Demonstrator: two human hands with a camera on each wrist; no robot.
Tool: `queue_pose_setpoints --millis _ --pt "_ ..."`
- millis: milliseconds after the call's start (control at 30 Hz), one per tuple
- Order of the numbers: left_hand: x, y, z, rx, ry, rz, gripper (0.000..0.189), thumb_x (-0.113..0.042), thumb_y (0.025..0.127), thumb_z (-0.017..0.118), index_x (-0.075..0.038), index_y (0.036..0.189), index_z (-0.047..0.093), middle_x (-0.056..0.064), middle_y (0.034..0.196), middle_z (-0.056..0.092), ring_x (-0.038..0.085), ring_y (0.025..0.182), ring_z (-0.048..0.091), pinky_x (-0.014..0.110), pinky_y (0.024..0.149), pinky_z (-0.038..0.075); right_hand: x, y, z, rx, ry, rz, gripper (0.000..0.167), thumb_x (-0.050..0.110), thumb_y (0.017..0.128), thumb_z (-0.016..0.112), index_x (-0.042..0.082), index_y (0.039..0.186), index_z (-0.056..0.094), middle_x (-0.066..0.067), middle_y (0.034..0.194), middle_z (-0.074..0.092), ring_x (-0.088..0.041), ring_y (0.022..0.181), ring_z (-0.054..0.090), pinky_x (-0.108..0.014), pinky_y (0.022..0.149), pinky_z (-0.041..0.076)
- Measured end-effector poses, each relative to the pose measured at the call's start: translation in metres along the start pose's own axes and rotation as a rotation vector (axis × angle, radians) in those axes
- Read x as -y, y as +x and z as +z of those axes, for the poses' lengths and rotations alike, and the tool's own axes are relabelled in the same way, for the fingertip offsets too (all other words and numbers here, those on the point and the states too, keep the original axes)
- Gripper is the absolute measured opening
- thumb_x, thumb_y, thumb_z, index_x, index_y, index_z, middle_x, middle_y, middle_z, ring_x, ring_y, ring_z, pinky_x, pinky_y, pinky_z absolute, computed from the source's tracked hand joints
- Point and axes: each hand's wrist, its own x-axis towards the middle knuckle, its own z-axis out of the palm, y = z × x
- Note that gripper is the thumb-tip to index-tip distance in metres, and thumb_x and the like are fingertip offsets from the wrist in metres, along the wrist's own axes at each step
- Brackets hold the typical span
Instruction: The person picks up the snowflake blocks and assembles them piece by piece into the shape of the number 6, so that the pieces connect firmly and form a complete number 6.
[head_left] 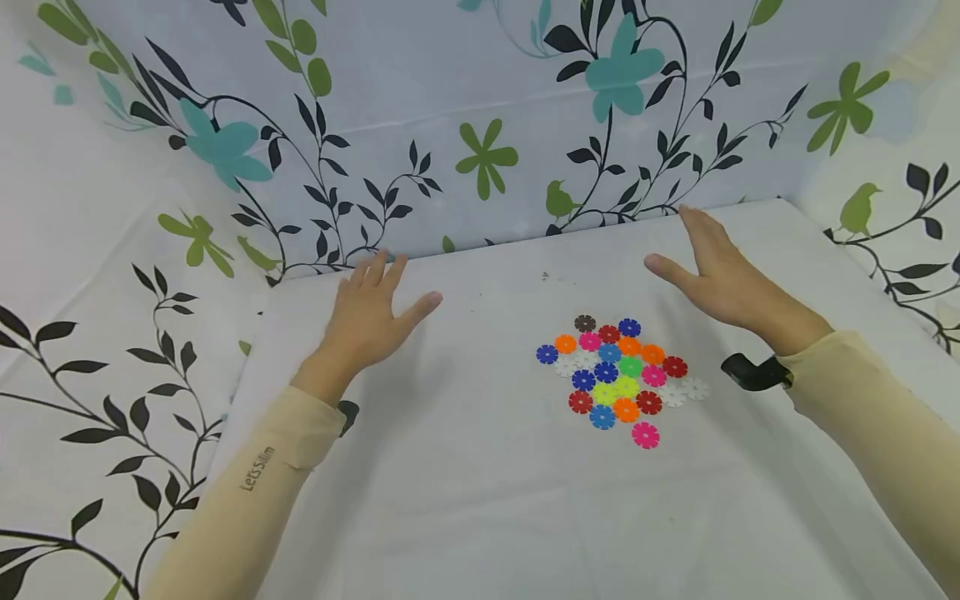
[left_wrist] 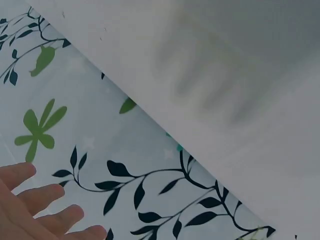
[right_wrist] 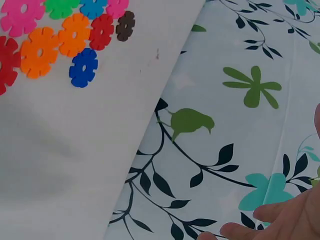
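Observation:
My left hand (head_left: 365, 321) hovers over the far left part of the white table, fingers straight and spread, thumb held out to the side. Over the far right part is my right hand (head_left: 723, 279), thumb apart from its straight fingers. Neither hand holds anything. Closer to the right hand, a flat group of flower-shaped notched plastic discs lies on the table, among them a green disc (head_left: 630, 367), a brown disc (head_left: 585, 323) and white ones. A pink disc (head_left: 645, 435) lies at the group's near edge. In the right wrist view, a blue disc (right_wrist: 83, 68) shows near the table edge.
The white tabletop (head_left: 465, 500) ends at a far edge below a hanging cloth (head_left: 420, 75) printed with leaves, flowers and birds. More printed cloth (head_left: 97, 333) borders the left side. A dark wrist device (head_left: 753, 372) sits at the right sleeve cuff.

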Motion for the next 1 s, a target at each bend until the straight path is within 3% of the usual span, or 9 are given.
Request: queue_pose_setpoints --millis 167,300,667,900,1000 --pt "-0.023 0.008 0.011 -0.016 -0.110 0.049 0.082 -0.058 0.099 0.054 -0.006 0.159 0.030 0.015 0.164 0.027 0.037 0.150 0.023 0.050 0.121 0.018 -0.001 -0.007 -0.002 -0.012 0.142 0.024 0.089 0.054 0.104 0.043 0.003 0.161 -0.001 -0.029 0.165 0.003 -0.051 0.148 0.014 -0.074 0.107 0.021" --pt "-0.042 0.015 0.025 0.024 -0.152 0.047 0.074 -0.048 0.099 0.060 -0.008 0.157 0.036 0.012 0.159 0.038 0.031 0.147 0.033 0.046 0.119 0.025 -0.003 -0.011 0.000 -0.001 0.242 0.050 0.083 0.052 0.105 0.041 0.004 0.162 0.004 -0.027 0.164 0.013 -0.050 0.145 0.023 -0.074 0.105 0.029" --pt "-0.075 0.034 0.068 0.143 -0.128 0.059 0.062 -0.046 0.099 0.062 -0.015 0.151 0.050 0.009 0.150 0.051 0.031 0.141 0.043 0.047 0.116 0.032 -0.014 -0.020 0.008 0.035 0.410 0.137 0.079 0.058 0.105 0.034 0.008 0.163 0.014 -0.024 0.159 0.031 -0.046 0.138 0.039 -0.065 0.110 0.033" --pt "-0.090 0.040 0.084 0.197 -0.125 0.075 0.054 -0.040 0.098 0.066 -0.014 0.145 0.057 0.008 0.145 0.057 0.029 0.138 0.047 0.045 0.115 0.034 -0.026 -0.024 0.012 0.032 0.500 0.143 0.076 0.057 0.106 0.034 0.006 0.160 0.023 -0.021 0.154 0.041 -0.040 0.138 0.041 -0.058 0.110 0.037" --pt "-0.098 0.043 0.090 0.220 -0.131 0.068 0.051 -0.037 0.097 0.069 -0.013 0.141 0.061 0.007 0.139 0.061 0.027 0.129 0.054 0.043 0.110 0.041 -0.033 -0.026 0.013 0.034 0.513 0.158 0.076 0.058 0.105 0.035 0.005 0.159 0.028 -0.021 0.152 0.044 -0.040 0.137 0.043 -0.057 0.110 0.038"
